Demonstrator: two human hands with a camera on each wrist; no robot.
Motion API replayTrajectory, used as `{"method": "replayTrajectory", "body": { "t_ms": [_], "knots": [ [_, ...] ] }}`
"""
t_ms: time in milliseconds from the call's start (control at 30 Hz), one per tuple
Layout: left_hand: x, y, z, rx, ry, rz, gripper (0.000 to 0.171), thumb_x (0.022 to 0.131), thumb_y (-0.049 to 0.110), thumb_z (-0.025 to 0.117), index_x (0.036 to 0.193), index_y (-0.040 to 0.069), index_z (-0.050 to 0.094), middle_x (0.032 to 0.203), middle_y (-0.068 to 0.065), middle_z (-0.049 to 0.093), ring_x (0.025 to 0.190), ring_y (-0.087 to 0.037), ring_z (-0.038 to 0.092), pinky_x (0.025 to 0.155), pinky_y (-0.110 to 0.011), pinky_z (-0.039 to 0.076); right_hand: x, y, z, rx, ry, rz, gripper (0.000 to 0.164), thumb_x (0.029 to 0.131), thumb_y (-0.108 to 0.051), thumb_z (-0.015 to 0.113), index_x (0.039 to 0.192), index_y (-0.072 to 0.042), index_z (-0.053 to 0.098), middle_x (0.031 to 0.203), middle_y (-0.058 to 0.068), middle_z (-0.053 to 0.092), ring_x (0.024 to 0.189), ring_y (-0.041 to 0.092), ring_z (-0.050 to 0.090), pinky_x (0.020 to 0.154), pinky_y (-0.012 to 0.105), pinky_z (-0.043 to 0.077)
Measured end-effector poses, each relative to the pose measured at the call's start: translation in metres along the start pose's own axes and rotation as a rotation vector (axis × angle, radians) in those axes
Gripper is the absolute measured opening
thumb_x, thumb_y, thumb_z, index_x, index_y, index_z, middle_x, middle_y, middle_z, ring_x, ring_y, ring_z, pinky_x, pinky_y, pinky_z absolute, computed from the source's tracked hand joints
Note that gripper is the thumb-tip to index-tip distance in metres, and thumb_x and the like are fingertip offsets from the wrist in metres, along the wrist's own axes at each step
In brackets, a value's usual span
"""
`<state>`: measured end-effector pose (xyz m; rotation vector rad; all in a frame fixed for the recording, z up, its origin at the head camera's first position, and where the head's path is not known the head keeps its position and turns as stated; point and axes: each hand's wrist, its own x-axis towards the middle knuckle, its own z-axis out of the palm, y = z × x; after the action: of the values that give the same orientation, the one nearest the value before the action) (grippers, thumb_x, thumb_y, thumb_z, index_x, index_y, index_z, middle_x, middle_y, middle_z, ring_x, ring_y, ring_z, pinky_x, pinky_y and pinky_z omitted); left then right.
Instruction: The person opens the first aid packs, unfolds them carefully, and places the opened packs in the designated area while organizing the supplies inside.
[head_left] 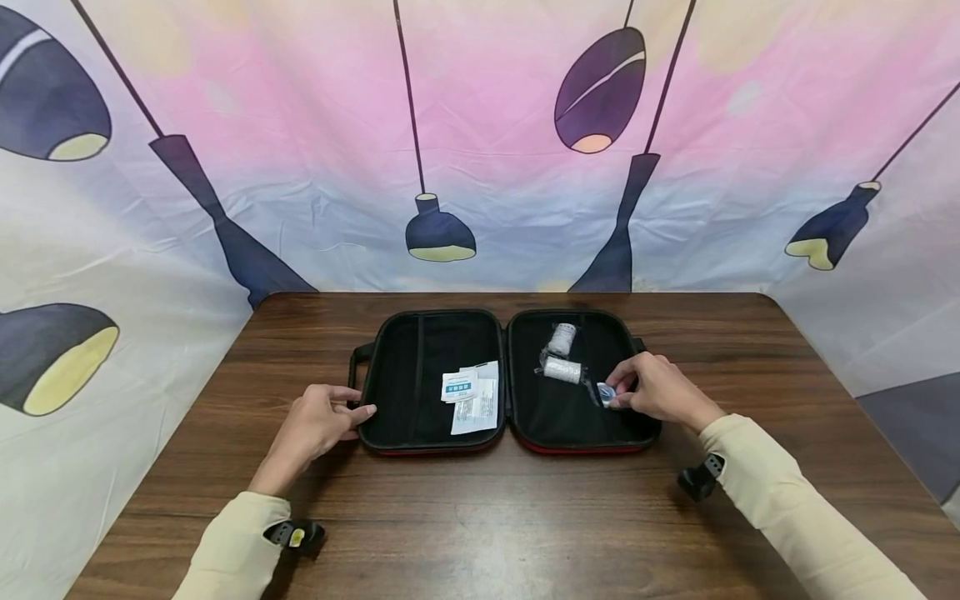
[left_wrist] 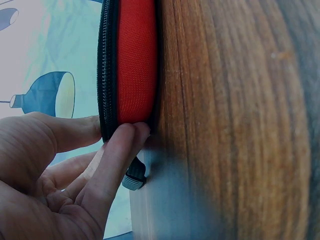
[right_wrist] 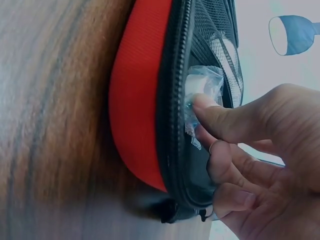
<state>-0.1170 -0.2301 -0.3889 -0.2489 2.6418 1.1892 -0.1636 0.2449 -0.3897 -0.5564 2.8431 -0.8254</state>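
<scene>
A zippered red and black case (head_left: 393, 375) lies unfolded on the table, both halves facing up. My left hand (head_left: 318, 425) pinches its left front corner, thumb on the zippered rim and fingers against the red side (left_wrist: 135, 65). Over the right half, my right hand (head_left: 660, 387) holds a small white roll in clear wrap (right_wrist: 199, 82) between thumb and fingers, at the mesh pocket. Two wrapped white bandage rolls (head_left: 562, 370) lie farther back in that half. In the left half are a small white and blue packet (head_left: 459, 386) and larger white packets (head_left: 480, 412).
The brown wooden table (head_left: 480, 517) extends around the case. A black carry handle (head_left: 360, 362) sticks out at the case's left side. Behind the table hangs a patterned cloth (head_left: 337, 167). Each sleeve has a small black camera (head_left: 296, 535) at the wrist.
</scene>
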Motion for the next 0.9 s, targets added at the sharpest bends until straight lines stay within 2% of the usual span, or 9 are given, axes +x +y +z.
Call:
{"method": "replayTrajectory", "body": {
  "t_ms": [267, 500, 700, 900],
  "knots": [
    [-0.0015, 0.0005, -0.0018, 0.009, 0.001, -0.005, 0.051, 0.098, 0.024, 0.07, 0.136, -0.008, 0.057, 0.073, -0.009, 0.064, 0.085, -0.027, 0.075, 0.071, -0.039, 0.06, 0.0064, -0.006, 0.0087, 0.019, 0.034, -0.016, 0.012, 0.081, -0.005, 0.084, 0.091, -0.006, 0.077, 0.073, -0.006, 0.065, 0.069, 0.01, 0.058, 0.069, 0.033, 0.049],
    [-0.0007, -0.0005, -0.0006, -0.004, 0.003, -0.003, 0.052, 0.098, 0.024, 0.07, 0.136, -0.009, 0.057, 0.075, -0.01, 0.065, 0.086, -0.028, 0.075, 0.07, -0.038, 0.061, 0.0078, -0.0074, 0.0079, 0.044, 0.003, -0.032, 0.015, 0.081, -0.001, 0.08, 0.096, -0.002, 0.077, 0.077, -0.005, 0.068, 0.073, 0.01, 0.062, 0.072, 0.034, 0.052],
    [-0.0004, -0.001, -0.0003, 0.02, -0.004, -0.01, 0.053, 0.098, 0.027, 0.07, 0.138, -0.007, 0.057, 0.072, -0.01, 0.065, 0.084, -0.026, 0.075, 0.061, -0.034, 0.054, 0.0071, -0.0037, 0.0023, 0.084, -0.035, 0.0, 0.018, 0.081, -0.003, 0.083, 0.098, -0.001, 0.077, 0.08, -0.003, 0.071, 0.076, 0.012, 0.066, 0.07, 0.032, 0.053],
    [0.0003, -0.0007, 0.0001, 0.002, -0.011, -0.015, 0.054, 0.098, 0.028, 0.07, 0.138, -0.007, 0.056, 0.074, -0.01, 0.066, 0.086, -0.028, 0.075, 0.065, -0.036, 0.058, 0.0095, -0.004, 0.008, 0.095, -0.031, -0.03, 0.018, 0.08, 0.001, 0.08, 0.098, 0.001, 0.076, 0.08, -0.002, 0.071, 0.076, 0.012, 0.066, 0.073, 0.034, 0.054]
  ]
}}
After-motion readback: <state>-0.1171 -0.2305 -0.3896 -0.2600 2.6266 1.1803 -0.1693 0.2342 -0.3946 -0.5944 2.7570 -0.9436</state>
